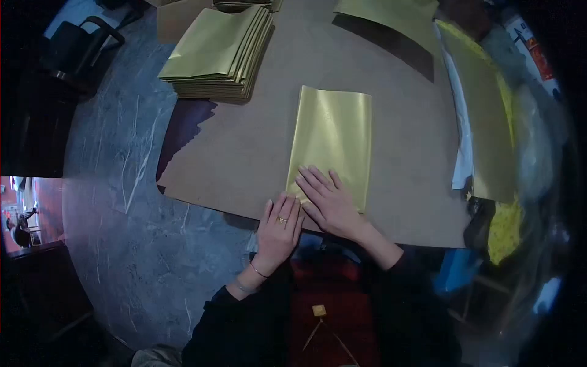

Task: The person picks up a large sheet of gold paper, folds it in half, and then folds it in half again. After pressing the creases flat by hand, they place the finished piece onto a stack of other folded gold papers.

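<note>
A folded gold sheet (333, 134) lies flat on the brown table covering, its near end close to the table's front edge. My right hand (330, 202) rests on the sheet's lower part with the fingers stretched out. Beside it, my left hand (280, 226) lies at the sheet's near left corner, fingers extended, with a ring on one finger. The fingertips touch the corner, and neither hand grips anything visible. The sheet's bottom edge is partly hidden under the hands.
At the back left stands a stack of folded gold sheets (214, 49). A curved gold sheet (391, 15) lies at the far edge. More gold sheets (483, 116) with white and yellow material sit along the right side. A black chair (76, 46) is on the marbled floor.
</note>
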Motion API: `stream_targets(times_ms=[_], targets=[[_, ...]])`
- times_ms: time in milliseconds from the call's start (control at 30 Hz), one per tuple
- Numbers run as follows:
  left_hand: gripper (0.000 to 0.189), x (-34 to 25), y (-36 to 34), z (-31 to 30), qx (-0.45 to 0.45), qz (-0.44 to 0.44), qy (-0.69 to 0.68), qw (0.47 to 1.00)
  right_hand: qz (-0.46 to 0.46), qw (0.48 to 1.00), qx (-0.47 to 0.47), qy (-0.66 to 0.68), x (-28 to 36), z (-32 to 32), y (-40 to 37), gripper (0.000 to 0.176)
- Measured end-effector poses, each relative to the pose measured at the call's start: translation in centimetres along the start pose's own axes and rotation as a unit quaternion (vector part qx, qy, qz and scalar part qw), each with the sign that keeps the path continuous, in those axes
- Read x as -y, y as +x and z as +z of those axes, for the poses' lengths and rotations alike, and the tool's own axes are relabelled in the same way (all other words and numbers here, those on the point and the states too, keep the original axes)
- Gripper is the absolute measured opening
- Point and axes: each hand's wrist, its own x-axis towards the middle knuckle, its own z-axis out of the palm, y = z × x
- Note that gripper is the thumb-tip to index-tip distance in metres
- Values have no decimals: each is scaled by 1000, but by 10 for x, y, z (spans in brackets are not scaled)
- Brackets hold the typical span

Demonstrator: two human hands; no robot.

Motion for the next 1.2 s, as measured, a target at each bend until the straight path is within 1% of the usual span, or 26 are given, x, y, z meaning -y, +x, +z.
stream_targets(times_ms=[67,167,267,300,367,433,500,633,667,733,833,867,967,1033,1100,1133,1200], targets=[[37,-1,0,-2,20,10,39,999,-1,1000,9,1,-9,-6,-2,53],[42,1,0,-1,31,23,51,998,-6,999,24,-24,-21,-15,-7,56],[45,1,-3,2,40,34,64,997,-9,999,35,24,-27,-15,-9,59],[44,1,-3,1,45,32,62,996,-7,999,32,25,-28,-16,-9,59],[43,3,-3,3,43,27,50,997,2,996,16,91,-33,-21,-9,58],[43,3,-4,3,46,29,51,997,6,994,17,104,-40,-27,-5,57],[43,3,-5,4,48,31,53,997,13,999,-7,52,-49,-28,-2,56],[42,3,-5,3,51,32,57,997,34,999,-25,28,-74,-32,17,55],[42,3,-4,2,52,32,58,996,28,999,-43,-6,-85,-28,23,56],[42,3,-5,2,54,32,58,996,37,998,-46,-8,-96,-39,35,57],[42,5,-7,5,49,36,58,996,53,996,-60,-29,-129,-42,55,57],[43,5,-7,6,42,39,57,997,61,994,-93,-23,-142,-39,62,56],[45,6,-7,7,45,38,57,997,75,990,-111,-52,-167,-47,78,55],[46,7,-8,8,37,41,56,997,88,989,-107,-47,-171,-51,85,56],[47,7,-8,7,41,35,53,997,108,984,-105,-98,-172,-48,86,59],[50,8,-8,7,47,41,67,996,103,978,-127,-130,-170,-45,85,60],[52,6,-7,6,40,43,66,996,103,973,-142,-148,-162,-39,73,60]])
